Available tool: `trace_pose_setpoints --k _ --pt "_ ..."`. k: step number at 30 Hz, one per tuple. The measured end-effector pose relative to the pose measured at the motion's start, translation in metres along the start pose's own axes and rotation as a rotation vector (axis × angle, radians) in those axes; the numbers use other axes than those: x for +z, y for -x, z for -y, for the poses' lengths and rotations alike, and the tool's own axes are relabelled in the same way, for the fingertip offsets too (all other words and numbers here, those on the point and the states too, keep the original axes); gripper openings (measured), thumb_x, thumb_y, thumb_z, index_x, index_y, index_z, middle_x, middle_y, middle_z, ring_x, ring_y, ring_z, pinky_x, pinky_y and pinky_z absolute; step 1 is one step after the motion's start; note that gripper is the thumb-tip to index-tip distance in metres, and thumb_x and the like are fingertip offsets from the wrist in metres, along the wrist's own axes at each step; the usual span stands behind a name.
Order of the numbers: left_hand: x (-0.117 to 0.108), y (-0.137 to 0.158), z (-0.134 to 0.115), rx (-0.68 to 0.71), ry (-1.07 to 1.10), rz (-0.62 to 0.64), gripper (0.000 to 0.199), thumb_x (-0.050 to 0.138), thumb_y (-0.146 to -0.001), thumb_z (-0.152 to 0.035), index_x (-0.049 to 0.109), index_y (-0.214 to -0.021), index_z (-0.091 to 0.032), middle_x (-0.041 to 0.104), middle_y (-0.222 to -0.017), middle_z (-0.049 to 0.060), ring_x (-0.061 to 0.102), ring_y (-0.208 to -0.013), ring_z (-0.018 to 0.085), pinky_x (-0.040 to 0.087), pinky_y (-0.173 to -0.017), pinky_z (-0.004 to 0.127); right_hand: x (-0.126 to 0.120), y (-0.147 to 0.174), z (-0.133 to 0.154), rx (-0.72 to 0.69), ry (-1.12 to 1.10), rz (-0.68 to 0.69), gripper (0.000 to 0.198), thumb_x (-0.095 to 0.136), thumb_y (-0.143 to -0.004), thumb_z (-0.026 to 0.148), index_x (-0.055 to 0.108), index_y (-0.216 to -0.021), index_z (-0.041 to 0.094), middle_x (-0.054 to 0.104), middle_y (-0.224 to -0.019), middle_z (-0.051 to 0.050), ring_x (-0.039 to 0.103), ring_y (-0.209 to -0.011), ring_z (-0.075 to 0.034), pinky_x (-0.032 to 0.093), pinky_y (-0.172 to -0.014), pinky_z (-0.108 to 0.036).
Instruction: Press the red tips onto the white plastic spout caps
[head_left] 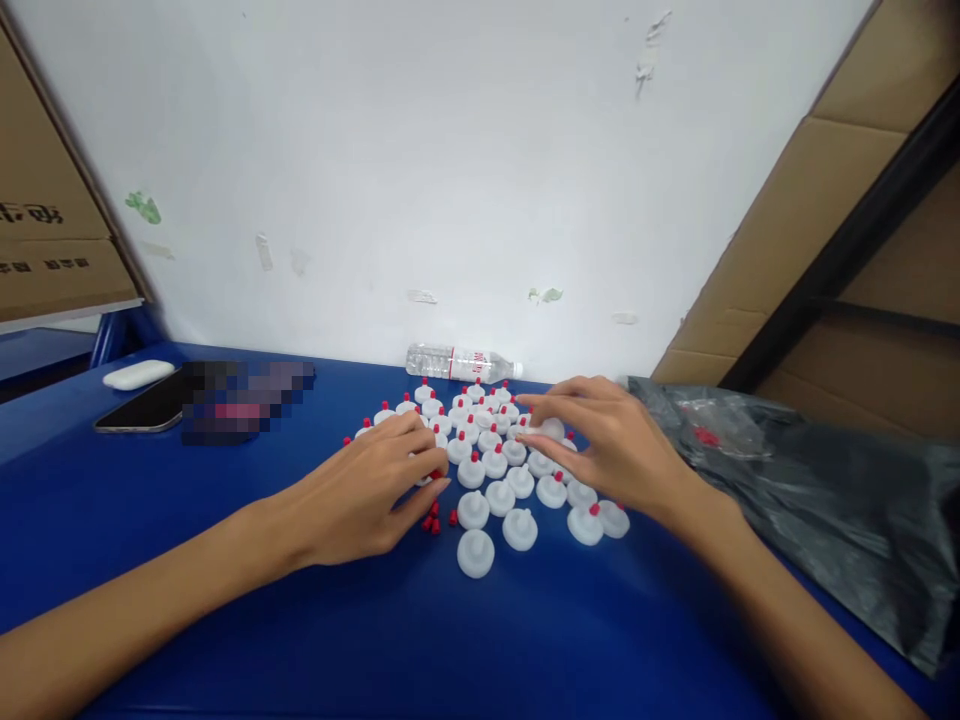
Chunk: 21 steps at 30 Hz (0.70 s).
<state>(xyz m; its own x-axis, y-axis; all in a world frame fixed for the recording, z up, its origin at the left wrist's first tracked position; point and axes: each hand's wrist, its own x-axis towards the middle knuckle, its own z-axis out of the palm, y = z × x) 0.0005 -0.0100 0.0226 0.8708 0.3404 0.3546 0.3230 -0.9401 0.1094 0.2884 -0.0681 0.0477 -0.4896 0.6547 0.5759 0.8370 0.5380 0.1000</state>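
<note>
Right hand (622,440) pinching white disc (551,429), left hand (367,490), grip unclear, bottle (469,364) behind, bag (817,510) alongside

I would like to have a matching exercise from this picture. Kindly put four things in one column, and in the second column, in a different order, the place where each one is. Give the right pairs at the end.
Things:
1. Plastic bottle
2. Phone
3. Loose red caps
4. Dark plastic bag

Places:
A. At the right side of the blue table
B. Lying on its side near the white wall
C. Close to the left hand
D. At the left side of the table, dark screen up

Right pairs: 1-B, 2-D, 3-C, 4-A
</note>
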Motion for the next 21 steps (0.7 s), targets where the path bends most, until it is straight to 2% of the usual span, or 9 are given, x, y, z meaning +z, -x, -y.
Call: trace_pose_setpoints --k 4,8,11,14,21 --pt "0.005 0.000 -0.001 0.025 0.006 0.008 0.020 0.044 -0.100 -0.017 0.064 -0.098 -0.018 0.059 -0.094 0.007 0.048 -0.090 0.021 0.042 -0.080 0.036 -0.005 -0.002 0.010 0.005 -0.071 0.102 0.015 0.062 -0.096 0.035 0.066 -0.099 0.021 0.071 -0.114 -0.006 0.064 -0.102 -0.022 0.047 -0.089 -0.037" --pt "0.007 0.001 0.000 0.060 -0.006 0.002 0.023 0.046 -0.099 -0.014 0.068 -0.102 -0.019 0.062 -0.095 0.007 0.050 -0.090 0.021 0.044 -0.079 0.035 -0.016 -0.002 0.014 0.125 -0.068 0.214 0.020 0.062 -0.095 0.041 0.068 -0.090 0.023 0.069 -0.090 -0.003 0.060 -0.079 -0.020 0.045 -0.073 -0.035" --pt "0.009 0.002 0.000 0.087 -0.015 0.014 0.023 0.049 -0.098 -0.013 0.068 -0.108 -0.020 0.064 -0.092 0.005 0.052 -0.088 0.021 0.045 -0.078 0.034 -0.023 -0.001 0.012 0.186 -0.112 0.344 0.023 0.064 -0.092 0.043 0.070 -0.082 0.024 0.067 -0.075 -0.001 0.059 -0.072 -0.019 0.041 -0.066 -0.031" --pt "0.011 0.002 0.001 0.084 -0.019 0.005 0.023 0.054 -0.098 -0.015 0.067 -0.115 -0.021 0.066 -0.090 0.004 0.054 -0.089 0.021 0.046 -0.079 0.033 -0.025 0.001 0.011 0.210 -0.157 0.443 0.022 0.066 -0.090 0.042 0.072 -0.078 0.024 0.068 -0.069 0.000 0.060 -0.068 -0.017 0.039 -0.061 -0.029" --pt "0.012 0.000 0.004 0.125 -0.024 0.065 0.017 0.054 -0.101 -0.019 0.070 -0.098 -0.018 0.067 -0.088 0.004 0.055 -0.090 0.021 0.046 -0.080 0.032 -0.020 0.001 0.013 0.225 -0.235 0.566 0.017 0.069 -0.087 0.035 0.073 -0.075 0.024 0.071 -0.069 0.002 0.060 -0.060 -0.014 0.036 -0.057 -0.027"
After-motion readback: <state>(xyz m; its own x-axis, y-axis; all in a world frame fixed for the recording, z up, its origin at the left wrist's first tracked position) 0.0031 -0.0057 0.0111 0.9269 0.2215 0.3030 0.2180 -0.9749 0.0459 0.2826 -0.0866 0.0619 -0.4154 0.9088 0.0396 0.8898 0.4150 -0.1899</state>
